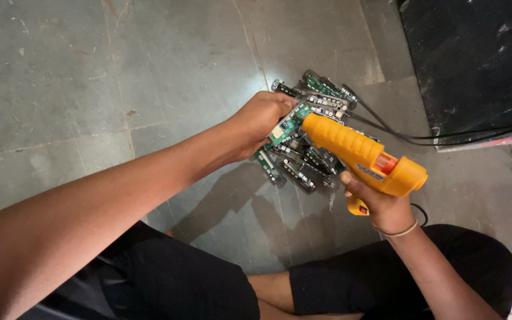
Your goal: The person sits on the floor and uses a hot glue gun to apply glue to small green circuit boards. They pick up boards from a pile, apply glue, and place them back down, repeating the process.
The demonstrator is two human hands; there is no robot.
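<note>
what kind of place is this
Probably an informal electronics workshop, worked from the floor: bare stone floor, a pile of circuit boards, and a yellow glue gun in the right hand.

Warm, dim light is falling from above, brightening the grey stone floor (303,47) beyond the hands and casting soft shadows toward the viewer. The near forearm is blurring at the bottom left edge, while the centre is staying sharp.
</note>
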